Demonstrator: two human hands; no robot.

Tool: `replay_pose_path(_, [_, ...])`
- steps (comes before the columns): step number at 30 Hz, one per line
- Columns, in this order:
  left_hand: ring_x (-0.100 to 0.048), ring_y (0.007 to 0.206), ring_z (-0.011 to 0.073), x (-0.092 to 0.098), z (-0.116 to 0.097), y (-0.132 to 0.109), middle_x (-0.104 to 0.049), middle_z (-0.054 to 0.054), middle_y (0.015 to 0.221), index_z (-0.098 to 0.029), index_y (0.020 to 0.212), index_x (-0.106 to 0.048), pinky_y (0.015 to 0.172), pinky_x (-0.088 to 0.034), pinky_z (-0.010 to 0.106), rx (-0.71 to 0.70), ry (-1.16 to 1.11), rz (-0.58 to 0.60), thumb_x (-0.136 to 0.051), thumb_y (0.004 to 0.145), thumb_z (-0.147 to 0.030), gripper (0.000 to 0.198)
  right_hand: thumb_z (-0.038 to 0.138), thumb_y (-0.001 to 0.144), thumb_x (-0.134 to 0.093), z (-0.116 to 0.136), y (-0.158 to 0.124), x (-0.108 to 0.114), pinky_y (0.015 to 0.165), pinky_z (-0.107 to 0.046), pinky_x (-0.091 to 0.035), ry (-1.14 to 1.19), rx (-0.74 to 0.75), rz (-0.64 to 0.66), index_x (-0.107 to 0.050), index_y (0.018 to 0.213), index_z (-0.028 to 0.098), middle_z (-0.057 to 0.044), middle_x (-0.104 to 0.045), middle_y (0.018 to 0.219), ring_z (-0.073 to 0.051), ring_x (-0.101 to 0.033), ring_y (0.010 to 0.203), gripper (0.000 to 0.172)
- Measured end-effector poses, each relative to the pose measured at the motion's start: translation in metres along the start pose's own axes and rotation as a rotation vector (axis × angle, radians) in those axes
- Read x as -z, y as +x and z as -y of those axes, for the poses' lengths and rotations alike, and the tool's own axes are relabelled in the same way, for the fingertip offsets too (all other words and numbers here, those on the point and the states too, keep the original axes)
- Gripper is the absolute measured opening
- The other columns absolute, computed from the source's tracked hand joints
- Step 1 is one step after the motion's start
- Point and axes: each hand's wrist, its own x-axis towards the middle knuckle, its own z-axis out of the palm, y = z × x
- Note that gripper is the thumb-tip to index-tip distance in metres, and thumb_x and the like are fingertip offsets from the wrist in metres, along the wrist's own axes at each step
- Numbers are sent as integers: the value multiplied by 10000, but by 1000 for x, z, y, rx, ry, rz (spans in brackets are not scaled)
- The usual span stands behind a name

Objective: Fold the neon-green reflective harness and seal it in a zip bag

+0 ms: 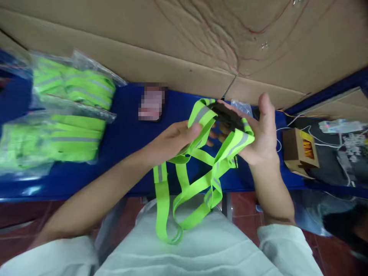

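Between my hands hangs a neon-yellow reflective strap vest with grey stripes, its loops dangling over the table edge toward my lap. My left hand is closed on one folded side of the strap, thumb on top. On the other side, my right hand has its thumb raised and its palm up, with the strap lying across the fingers. A black part, perhaps a buckle or elastic piece, bridges the two strap ends near my right fingers. Some fingers of both hands are hidden behind the straps.
Clear bags of folded neon vests lie on the blue table at left. A blurred-out phone-like object is near the back. Cardboard lines the rear. A small open box and white cables are at right.
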Motion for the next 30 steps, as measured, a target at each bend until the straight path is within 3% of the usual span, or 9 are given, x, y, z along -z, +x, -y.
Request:
replay_pose_path(4, [-705, 798, 180, 0, 1, -1, -778, 64, 876, -145, 911, -735, 685, -523, 249, 30, 117, -18, -707, 885, -596, 453, 810, 871, -485, -12, 4, 7, 724, -438, -593, -65, 46, -106, -721, 1170, 295, -54, -758, 1034, -256, -711, 870, 640])
replay_pose_path(8, [-691, 682, 173, -1, 15, 3, -750, 52, 735, -144, 829, -731, 622, -527, 254, 90, 106, -20, -721, 873, -584, 442, 709, 865, -617, -37, 22, 21, 797, -381, -594, -33, 44, -165, -708, 1138, 305, -25, -722, 982, -200, -675, 841, 496])
replay_pose_path(11, [-692, 647, 163, 0, 28, 6, -733, 34, 688, -152, 822, -735, 643, -554, 259, 111, 6, -118, -742, 876, -547, 398, 695, 903, -596, -58, 29, 31, 861, -329, -584, -37, 75, -189, -730, 1092, 281, -19, -713, 986, -171, -670, 868, 474])
replay_pose_path(15, [-704, 673, 161, 3, 38, 4, -739, 34, 721, -163, 863, -751, 674, -578, 262, 105, -199, -348, -758, 875, -539, 376, 744, 924, -539, -76, 21, 35, 1046, -359, -541, -115, 134, -109, -715, 1238, 298, -42, -717, 1235, -228, -655, 1205, 574])
replay_pose_path(21, [-685, 679, 167, 8, 38, 0, -736, 34, 778, -198, 854, -754, 602, -562, 268, 127, -224, -415, -775, 840, -590, 393, 680, 838, -731, -79, 9, 33, 1186, -454, -460, -238, 41, 143, -546, 1477, 353, -33, -583, 1525, -299, -488, 1473, 742])
replay_pose_path(23, [-671, 652, 158, 7, 39, 0, -722, 27, 763, -203, 876, -750, 564, -539, 259, 99, -208, -445, -754, 863, -584, 381, 724, 801, -735, -81, 9, 32, 1206, -475, -439, -300, 98, 139, -484, 1526, 363, -37, -542, 1564, -310, -453, 1500, 849])
replay_pose_path(26, [-645, 620, 132, 4, 42, 0, -728, 29, 801, -200, 889, -744, 562, -526, 251, 37, -193, -464, -712, 917, -542, 345, 647, 738, -841, -89, 7, 30, 1228, -507, -403, -480, 227, 5, -355, 1595, 383, -41, -472, 1615, -325, -434, 1509, 1020])
replay_pose_path(28, [-596, 552, 107, 2, 46, -1, -710, 17, 742, -191, 823, -725, 513, -484, 232, 21, -169, -483, -707, 925, -532, 356, 565, 801, -830, -94, 5, 27, 1166, -498, -466, -601, 272, -100, -476, 1518, 351, -53, -592, 1495, -316, -559, 1395, 827])
replay_pose_path(30, [-570, 515, 97, 1, 47, -2, -681, 3, 662, -185, 777, -715, 470, -437, 214, 21, -130, -489, -715, 914, -542, 382, 525, 910, -730, -96, 3, 24, 1001, -452, -570, -684, 272, -168, -657, 1299, 289, -51, -740, 1208, -276, -701, 1137, 461])
